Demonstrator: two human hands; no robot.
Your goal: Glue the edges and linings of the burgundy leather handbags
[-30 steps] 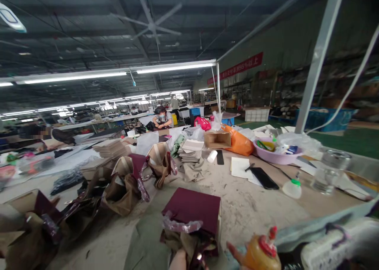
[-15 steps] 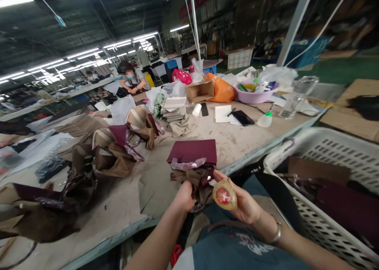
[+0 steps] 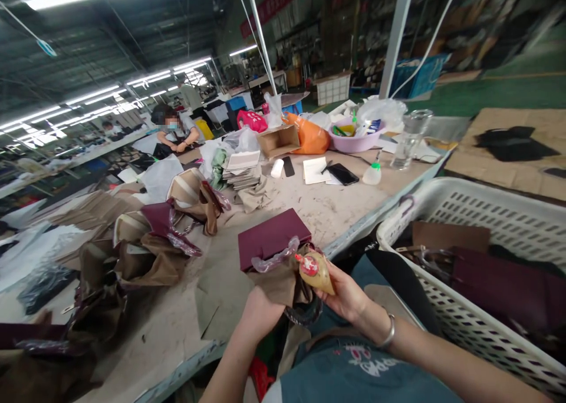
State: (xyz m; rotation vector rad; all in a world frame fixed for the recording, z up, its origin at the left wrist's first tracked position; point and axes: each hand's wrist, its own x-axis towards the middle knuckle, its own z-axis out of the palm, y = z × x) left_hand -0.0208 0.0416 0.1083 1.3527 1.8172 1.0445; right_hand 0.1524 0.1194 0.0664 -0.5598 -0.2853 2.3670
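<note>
A maroon handbag (image 3: 269, 245) with brown fabric and a plastic-wrapped handle lies at the near edge of the worktable (image 3: 354, 205). My left hand (image 3: 259, 314) is closed on the brown fabric at the bag's near side. My right hand (image 3: 347, 297) grips a small yellowish squeeze bottle with a red cap (image 3: 315, 268), its tip held against the bag's fabric.
A pile of brown and maroon bags (image 3: 145, 238) lies to the left. A white plastic basket (image 3: 477, 255) with bag parts stands at my right. Farther on the table are a stack of cards (image 3: 241, 168), a phone (image 3: 342, 174), a pink basin (image 3: 356, 139) and a glass jar (image 3: 409, 138). A person (image 3: 172, 133) sits at the far end.
The view has swung down from the hall to my hands. The bottle has turned so its tip now points at the bag's fabric, and my left hand has gripped the fabric lower.
</note>
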